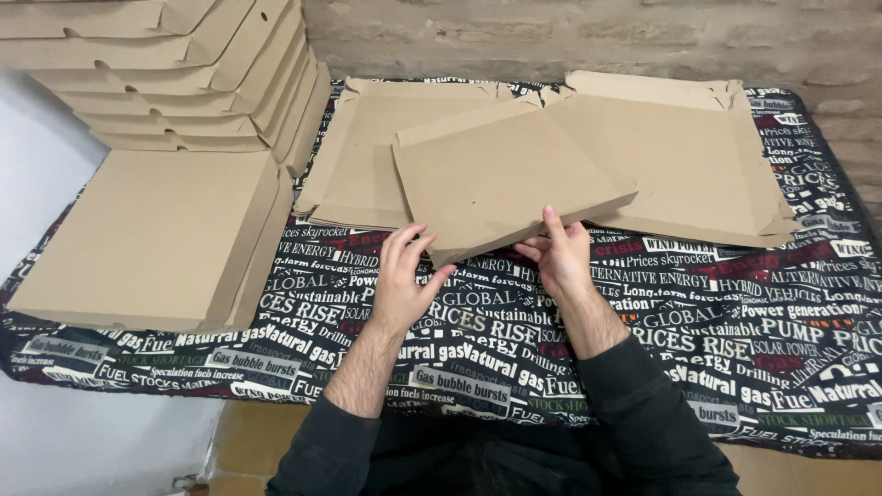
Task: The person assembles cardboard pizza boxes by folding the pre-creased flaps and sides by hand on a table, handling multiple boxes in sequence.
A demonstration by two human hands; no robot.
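I see both hands gripping near edge of flat cardboard pizza box (pixel 510 179): left hand (pixel 404 280) pinching corner, right hand (pixel 560 257) thumb on top, fingers hidden beneath. Unfolded blanks (pixel 698 156) beyond grip partly covered.

The light was soft and even, moderately bright, and seemed to fall from above. No glare showed on the matte cardboard (pixel 501 179). Shadows were faint: a thin dark band lay under the near edge of the raised cardboard, and another along the near edge of the folded box (pixel 147 234) at the left. The printed cloth (pixel 735 312) read sharply at the centre. The hands (pixel 560 257) looked crisp, without motion blur. Toward the near corners the picture darkened slightly, and straight edges bowed a little at the sides.
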